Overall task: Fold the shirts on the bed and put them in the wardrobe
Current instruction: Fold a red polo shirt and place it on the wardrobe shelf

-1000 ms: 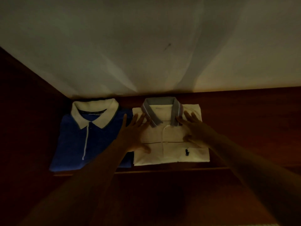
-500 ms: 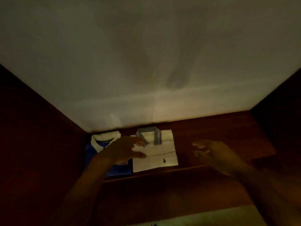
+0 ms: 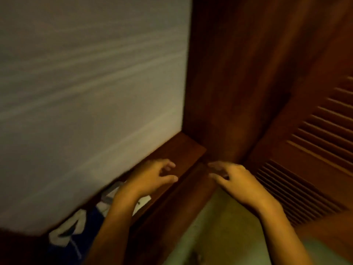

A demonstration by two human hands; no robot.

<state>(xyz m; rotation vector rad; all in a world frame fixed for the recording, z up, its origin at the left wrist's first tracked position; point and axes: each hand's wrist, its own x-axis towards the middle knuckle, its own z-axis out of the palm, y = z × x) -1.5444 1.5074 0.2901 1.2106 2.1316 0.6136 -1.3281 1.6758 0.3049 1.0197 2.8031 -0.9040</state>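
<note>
Two folded shirts lie on the wardrobe shelf [image 3: 183,148] at near left, the blue polo shirt [image 3: 91,219] left of the white polo shirt [image 3: 143,203]. Both hands hover apart, empty, fingers loosely curled: left hand [image 3: 150,178] over the shelf, right hand [image 3: 236,181] beside the louvred door [image 3: 305,169].

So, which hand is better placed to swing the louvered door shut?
Right, probably. The right hand hangs empty, fingers loose, close beside the louvered door; the left hand is over the shelf, farther from it.
</note>
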